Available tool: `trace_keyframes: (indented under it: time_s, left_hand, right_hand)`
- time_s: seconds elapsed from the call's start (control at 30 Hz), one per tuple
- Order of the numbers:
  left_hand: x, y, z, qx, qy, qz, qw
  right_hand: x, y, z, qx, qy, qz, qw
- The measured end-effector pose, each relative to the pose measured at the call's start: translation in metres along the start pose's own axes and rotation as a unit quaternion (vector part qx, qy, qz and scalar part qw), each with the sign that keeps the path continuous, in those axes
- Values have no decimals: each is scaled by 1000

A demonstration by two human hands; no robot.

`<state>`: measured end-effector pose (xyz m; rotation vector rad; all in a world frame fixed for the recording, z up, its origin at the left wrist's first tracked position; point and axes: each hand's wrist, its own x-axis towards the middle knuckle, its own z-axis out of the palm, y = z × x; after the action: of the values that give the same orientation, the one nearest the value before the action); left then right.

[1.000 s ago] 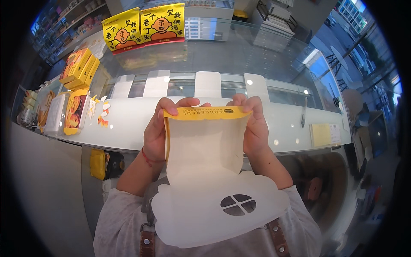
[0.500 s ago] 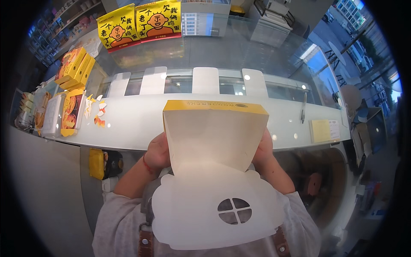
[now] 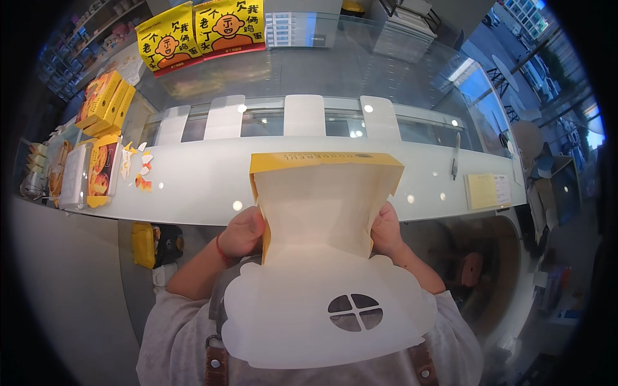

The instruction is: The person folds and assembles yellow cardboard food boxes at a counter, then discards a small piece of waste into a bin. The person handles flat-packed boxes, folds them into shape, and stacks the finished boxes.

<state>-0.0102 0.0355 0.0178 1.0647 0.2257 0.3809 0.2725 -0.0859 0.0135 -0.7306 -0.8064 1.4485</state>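
Between my hands is a cardboard box (image 3: pixel 322 206), yellow outside and white inside, tipped so that its inside faces me. From its near edge a white lid flap (image 3: pixel 283 315) with a scalloped outline hangs toward my chest. A round window cut into four panes pierces the flap. My left hand (image 3: pixel 243 233) is closed on the box's left side wall, its thumb pressed against the cardboard. On the opposite wall my right hand (image 3: pixel 386 230) grips the box the same way. Both side walls bow inward, and some fingers are hidden behind them.
A white counter (image 3: pixel 193 186) lies beyond the box. At its left are stacked yellow boxes (image 3: pixel 103 103), another yellow box (image 3: pixel 103 168) and paper scraps (image 3: pixel 144 172). To the right are a pen (image 3: pixel 456 156) and a yellow notepad (image 3: pixel 481 191). Yellow bags (image 3: pixel 230 29) stand on the glass case.
Both hands have come up along the box's sides, and more of their fingers shows. The side walls now bend inward. My view has shifted slightly, moving the counter items a little left and up.
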Motion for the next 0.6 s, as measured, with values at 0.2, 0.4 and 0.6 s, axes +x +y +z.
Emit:
trace_keyframes:
  time_s: [0.2,0.4,0.6]
  left_hand:
    - [-1,-7,-1,-5,18,-19,1000]
    - [0,-11,-5,4,-41,-7,999]
    - [2,-15,-4,19,-83,2,996]
  right_hand:
    - [-7,-3,-3,-36,15,1,999]
    - [-18,-9,-12,-84,-13,73,994]
    - [-22,-12,-17,-65,-18,109,992]
